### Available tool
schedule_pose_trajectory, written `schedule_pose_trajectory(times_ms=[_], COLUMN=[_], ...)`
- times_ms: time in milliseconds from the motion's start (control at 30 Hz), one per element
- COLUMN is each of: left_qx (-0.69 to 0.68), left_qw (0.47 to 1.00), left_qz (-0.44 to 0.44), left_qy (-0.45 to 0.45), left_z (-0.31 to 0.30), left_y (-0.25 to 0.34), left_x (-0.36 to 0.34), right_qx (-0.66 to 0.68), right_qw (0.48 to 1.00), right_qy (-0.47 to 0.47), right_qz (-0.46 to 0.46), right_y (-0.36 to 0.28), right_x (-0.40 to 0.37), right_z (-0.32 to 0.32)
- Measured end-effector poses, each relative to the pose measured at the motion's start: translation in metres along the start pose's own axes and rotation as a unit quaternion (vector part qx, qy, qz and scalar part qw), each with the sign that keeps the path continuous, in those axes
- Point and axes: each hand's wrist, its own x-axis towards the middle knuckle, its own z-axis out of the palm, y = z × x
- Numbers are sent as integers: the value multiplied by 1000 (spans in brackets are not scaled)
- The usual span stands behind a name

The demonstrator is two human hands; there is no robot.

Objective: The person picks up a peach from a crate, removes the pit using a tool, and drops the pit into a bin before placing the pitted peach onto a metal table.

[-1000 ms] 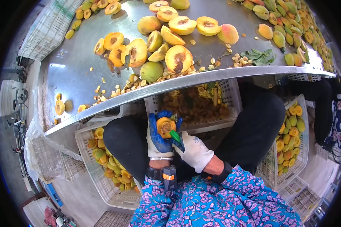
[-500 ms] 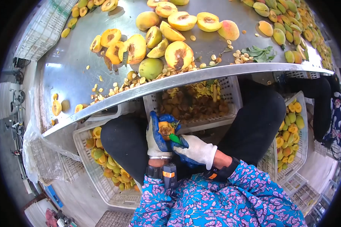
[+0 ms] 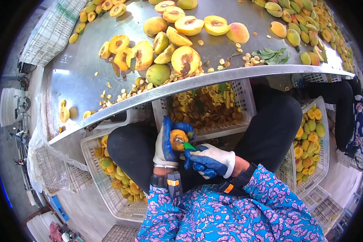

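Note:
My left hand (image 3: pixel 165 143), in a white glove with a blue coated palm, is closed around a peach half (image 3: pixel 177 137) whose cut face is turned up. In my right hand (image 3: pixel 213 159), gloved the same way, is a small pitting tool with a green handle (image 3: pixel 189 146). Its metal end touches the middle of the peach half; the tip's exact shape is hidden. Both hands are above my lap, just short of a white crate (image 3: pixel 250 107) that holds brown and yellow fruit scraps.
A metal table (image 3: pixel 80 60) carries cut peaches (image 3: pixel 186 59), loose pits, leaves (image 3: pixel 272 55) and a heap of whole fruit (image 3: pixel 306 24). Its rim (image 3: pixel 213 76) runs beyond my hands. Crates of peach halves stand left (image 3: pixel 119 201) and right (image 3: pixel 320 161). Another person's leg (image 3: pixel 339 101) is at right.
My right hand has turned and drawn slightly right, fingers now curled around the green handle. The tool's metal end now shows against the peach half, whose cut face looks smoother. The view shifted slightly.

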Motion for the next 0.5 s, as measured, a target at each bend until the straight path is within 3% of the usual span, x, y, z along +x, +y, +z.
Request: schedule_pose_trajectory(times_ms=[100, 267, 400, 500], left_qx=[-97, 53, 165, 123], left_qw=[993, 996, 983, 988], left_qz=[-15, 30, 63, 86], left_qy=[70, 68, 40, 27], left_z=[8, -11, -2, -9], left_y=[4, -3, 3, -2], left_x=[-6, 0, -5, 2], right_qx=[-7, -180, -73, 30], right_qw=[1000, 981, 997, 999], right_qy=[-12, 62, 18, -15], right_qz=[-9, -43, 27, 18], right_y=[-1, 2, -6, -4], right_x=[-2, 4, -3, -1], right_z=[3, 10, 4, 5])
